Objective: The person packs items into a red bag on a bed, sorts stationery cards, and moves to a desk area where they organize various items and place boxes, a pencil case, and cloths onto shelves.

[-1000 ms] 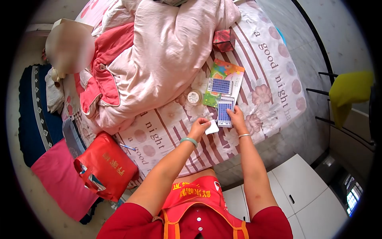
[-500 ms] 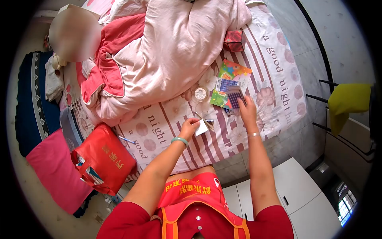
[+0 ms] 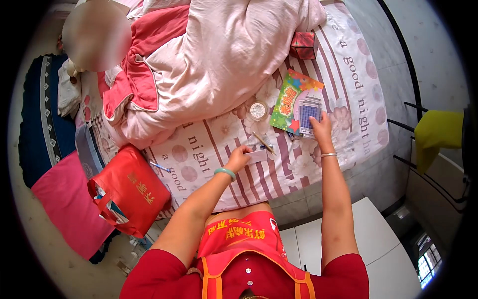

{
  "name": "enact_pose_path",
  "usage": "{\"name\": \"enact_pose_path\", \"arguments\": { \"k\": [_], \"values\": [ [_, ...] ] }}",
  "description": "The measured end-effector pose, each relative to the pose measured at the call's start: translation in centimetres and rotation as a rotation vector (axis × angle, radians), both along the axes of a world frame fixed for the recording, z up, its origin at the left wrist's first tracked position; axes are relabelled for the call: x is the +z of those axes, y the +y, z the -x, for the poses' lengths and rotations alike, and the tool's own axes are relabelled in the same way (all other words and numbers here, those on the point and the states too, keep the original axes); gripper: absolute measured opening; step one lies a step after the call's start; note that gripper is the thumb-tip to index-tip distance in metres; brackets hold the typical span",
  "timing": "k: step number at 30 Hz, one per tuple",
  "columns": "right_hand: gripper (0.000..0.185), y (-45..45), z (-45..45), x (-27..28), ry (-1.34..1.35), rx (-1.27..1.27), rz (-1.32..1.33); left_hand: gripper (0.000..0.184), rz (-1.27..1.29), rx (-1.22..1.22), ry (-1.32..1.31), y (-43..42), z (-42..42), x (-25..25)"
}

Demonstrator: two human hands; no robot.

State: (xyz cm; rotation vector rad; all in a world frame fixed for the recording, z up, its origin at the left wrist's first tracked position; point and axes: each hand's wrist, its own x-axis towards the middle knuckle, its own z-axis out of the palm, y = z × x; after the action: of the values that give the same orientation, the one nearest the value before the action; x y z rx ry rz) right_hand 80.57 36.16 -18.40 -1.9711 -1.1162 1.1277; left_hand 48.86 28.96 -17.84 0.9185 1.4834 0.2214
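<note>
My left hand [image 3: 240, 158] pinches a small white card [image 3: 257, 157] above the striped bedsheet. My right hand [image 3: 321, 130] holds a stack of blue-printed cards [image 3: 309, 117] over the right part of a colourful booklet [image 3: 289, 105]. Between the hands, a thin brown stick [image 3: 264, 143] lies across a small dark item [image 3: 266, 147] on the sheet. A round, clear-rimmed container [image 3: 258, 110] with a white label is just left of the booklet.
A dark red box [image 3: 303, 46] stands on the bed beyond the booklet. A crumpled pink quilt [image 3: 214, 60] covers the far left part. A red bag [image 3: 132, 192] is at the left, near a pen [image 3: 159, 166]. A yellow-green cloth [image 3: 438, 130] hangs at the right.
My right hand has lifted the blue-printed cards and moved them up onto the booklet, uncovering the stick and dark item. My left hand has drawn back slightly, and the white card has tilted.
</note>
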Motion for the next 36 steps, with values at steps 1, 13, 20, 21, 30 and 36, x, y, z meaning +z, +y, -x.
{"name": "enact_pose_path", "arguments": {
  "k": [1, 13, 20, 21, 30, 36],
  "values": [
    [0.037, -0.7, -0.4, 0.3, -0.001, -0.002, 0.002, 0.019, 0.002, -0.002, -0.001, -0.2, 0.2, 0.1],
    [0.027, -7.9, 13.9, 3.2, -0.446, 0.600, -0.282, 0.036, -0.444, -0.309, 0.363, -5.5, 2.5, 3.0],
    [0.025, -8.2, 15.7, 0.6, -0.535, 0.748, -0.155, 0.043, -0.320, 0.042, 0.564, -9.4, 9.4, 2.2],
    [0.020, -8.0, 15.7, 0.9, -0.501, 0.739, -0.152, 0.046, -0.286, 0.175, 0.620, -9.9, 11.2, 1.5],
    [0.026, -8.7, 17.4, 1.0, -0.591, 0.609, 0.243, 0.044, -0.041, 0.926, 0.983, -7.5, 29.6, -4.1],
    [0.032, -8.4, 17.8, 0.0, -0.676, 0.599, 0.315, 0.029, 0.114, 0.818, 0.755, -7.8, 32.3, -4.8]
  ]
}}
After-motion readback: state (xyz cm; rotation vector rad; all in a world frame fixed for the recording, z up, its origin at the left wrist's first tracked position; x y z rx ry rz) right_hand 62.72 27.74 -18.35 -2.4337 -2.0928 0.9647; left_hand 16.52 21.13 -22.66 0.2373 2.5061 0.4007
